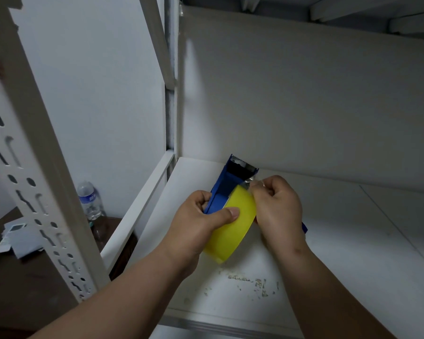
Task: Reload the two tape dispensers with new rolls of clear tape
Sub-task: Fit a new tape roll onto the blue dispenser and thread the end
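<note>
Dispenser [227, 189], blue, held above white shelf [340, 241], serrated blade end pointing away toward the back wall. Tape roll [233, 228], yellowish, seated in the dispenser body. Left hand [201, 221] grips dispenser and roll together, thumb pressed across the roll's outer face. Right hand [277, 206] pinches the loose clear tape end [251, 183] just beside the blade. Water bottle [91, 201] stands well apart, lower left.

Yellowish tape roll [233, 226] sits in the blue dispenser [227, 189] (serrated blade farthest away).
</note>
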Demonstrator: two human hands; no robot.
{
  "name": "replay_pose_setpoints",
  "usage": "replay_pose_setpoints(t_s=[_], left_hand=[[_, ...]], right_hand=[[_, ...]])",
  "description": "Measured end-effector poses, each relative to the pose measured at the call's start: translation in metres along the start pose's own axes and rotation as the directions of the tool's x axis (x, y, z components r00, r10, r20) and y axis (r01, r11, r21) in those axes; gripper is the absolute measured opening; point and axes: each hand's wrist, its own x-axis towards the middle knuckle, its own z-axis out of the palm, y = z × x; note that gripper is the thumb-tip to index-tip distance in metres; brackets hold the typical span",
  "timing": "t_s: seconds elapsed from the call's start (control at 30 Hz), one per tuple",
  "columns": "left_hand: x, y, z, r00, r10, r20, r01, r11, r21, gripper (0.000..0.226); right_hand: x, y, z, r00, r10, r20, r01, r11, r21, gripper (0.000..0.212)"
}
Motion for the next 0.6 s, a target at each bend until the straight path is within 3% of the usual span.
replay_pose_setpoints(t_s=[0.17, 0.43, 0.6], left_hand=[[-0.0033, -0.0011, -0.0026, 1.000, 0.003, -0.007, -0.002, 1.000, 0.020, 0.084], [-0.0058, 0.0004, -0.0029, 0.996, 0.090, -0.003, -0.090, 0.995, 0.032, 0.070], [-0.0012, 0.0005, -0.0064, 0.991, 0.130, -0.018, -0.129, 0.990, 0.052, 0.075]], right_hand=[[0.0034, 0.0013, 0.0029, 0.994, 0.108, -0.006, -0.107, 0.993, 0.044, 0.023], [0.0042, -0.0006, 0.0048, 0.998, 0.052, -0.023, -0.052, 0.999, -0.013, 0.020], [0.0053, -0.0010, 0.0053, 0.998, 0.058, 0.004, -0.058, 0.997, -0.051, 0.016]])
